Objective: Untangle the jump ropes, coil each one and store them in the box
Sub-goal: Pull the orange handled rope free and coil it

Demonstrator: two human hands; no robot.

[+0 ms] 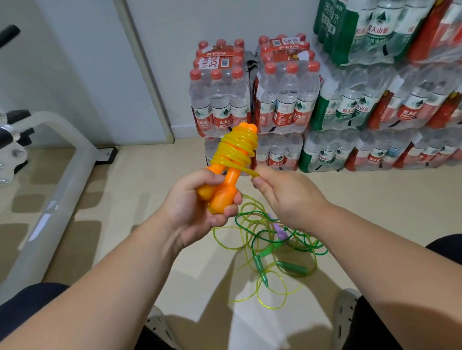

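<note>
Head view, hands first. Left hand (195,206) is closed around two orange handles (220,189) held side by side, tips pointing up and away. Yellow rope (235,149) is wound in tight turns around the upper part of both handles. Right hand (289,196) pinches the loose tail of that rope between thumb and forefinger, just right of the handles; the tail runs taut from the coil to the fingers.

Below and beyond the hands, on the floor (142,187), lies a tangle of ropes (266,247): yellow-green and darker green cord looped over each other. Two green handles (278,266) lie in it, close together; one purple handle (278,227) shows partly behind the right wrist. Whether a second purple handle is there cannot be told.

Ahead and right of the hands, shrink-wrapped packs of water bottles (286,93) are stacked against the wall, closing off that side. Left of the hands stands a white exercise frame (55,181), its base bar running along the floor. Open floor lies between the frame and the tangle. Two shoes (344,316) flank the near end of the ropes. No box shows in the frame.
</note>
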